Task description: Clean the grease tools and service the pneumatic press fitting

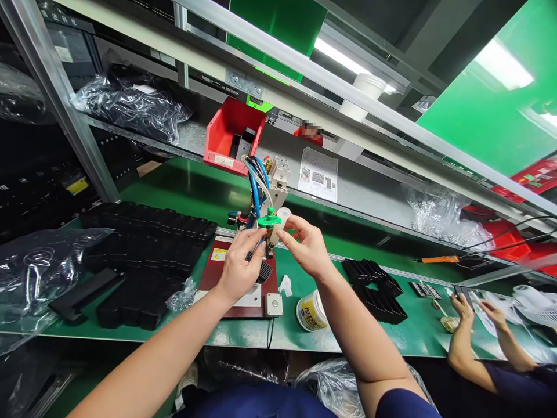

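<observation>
My left hand (243,258) is closed, its thumb and fingertips pinched at the edge of a green dispenser cap (270,221) with a tube running up from it. My right hand (308,245) is closed around a whitish translucent syringe barrel (278,227) with a flanged rim, tilted right beside the cap. Both hands are above a dark red bench fixture (230,278) with a machine head behind it. Blue and clear hoses (256,186) hang down to the cap. Fingers partly hide the lower barrel and the fixture's middle.
A white-and-yellow tub (312,312) and crumpled tissue (285,285) are near the right forearm. Black moulded parts (143,244) pile up at left, more black parts (374,290) at right. A red bin (235,136) is on the shelf. A co-worker's hands (463,310) work far right.
</observation>
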Demonstrator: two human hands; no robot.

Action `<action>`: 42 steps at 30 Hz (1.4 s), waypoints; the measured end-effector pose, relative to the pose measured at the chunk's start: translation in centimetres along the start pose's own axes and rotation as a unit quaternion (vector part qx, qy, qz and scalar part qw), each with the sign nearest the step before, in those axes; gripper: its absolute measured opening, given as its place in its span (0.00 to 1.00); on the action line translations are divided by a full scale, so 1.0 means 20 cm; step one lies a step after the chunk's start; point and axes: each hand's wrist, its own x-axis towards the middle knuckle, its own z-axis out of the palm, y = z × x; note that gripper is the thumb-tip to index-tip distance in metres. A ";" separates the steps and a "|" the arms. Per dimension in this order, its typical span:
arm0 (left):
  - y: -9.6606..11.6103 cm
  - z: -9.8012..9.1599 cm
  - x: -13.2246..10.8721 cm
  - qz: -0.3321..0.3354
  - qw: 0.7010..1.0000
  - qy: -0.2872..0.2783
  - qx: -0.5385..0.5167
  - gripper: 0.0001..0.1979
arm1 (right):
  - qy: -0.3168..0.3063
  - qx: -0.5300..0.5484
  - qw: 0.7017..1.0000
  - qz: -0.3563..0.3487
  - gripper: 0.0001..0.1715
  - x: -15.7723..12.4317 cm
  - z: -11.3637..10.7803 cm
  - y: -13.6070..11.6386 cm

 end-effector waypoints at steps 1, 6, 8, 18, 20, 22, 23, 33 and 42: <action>0.00 0.00 0.00 -0.007 1.000 -0.004 -0.001 0.14 | -0.006 0.008 1.000 0.003 0.19 0.00 0.00 0.00; 0.01 -0.01 0.02 -0.021 1.000 -0.010 -0.011 0.15 | 0.043 -0.042 0.998 0.001 0.17 0.02 0.03 0.02; 0.01 -0.02 0.03 -0.022 1.000 -0.009 -0.015 0.15 | 0.063 -0.056 0.996 0.006 0.19 0.02 0.03 0.02; 0.03 -0.03 0.04 -0.039 0.999 -0.019 -0.018 0.13 | 0.004 -0.047 0.999 0.019 0.16 0.02 0.01 0.00; 0.02 -0.02 0.04 -0.041 0.999 -0.020 -0.017 0.13 | 0.041 -0.077 0.996 0.018 0.18 0.02 0.02 0.02; 0.02 -0.02 0.04 -0.041 0.999 -0.020 -0.022 0.12 | 0.033 -0.094 0.995 0.019 0.21 0.02 0.01 0.02; 0.02 -0.02 0.04 -0.041 0.999 -0.020 -0.025 0.12 | 0.014 -0.091 0.996 0.018 0.22 0.02 0.01 0.02; 0.00 -0.01 0.04 -0.036 0.999 -0.009 -0.031 0.12 | 0.055 -0.116 0.992 0.009 0.21 0.01 0.02 0.03; 0.01 -0.01 0.04 -0.037 0.997 -0.011 -0.067 0.15 | -0.014 -0.014 0.998 0.056 0.16 0.01 0.01 0.04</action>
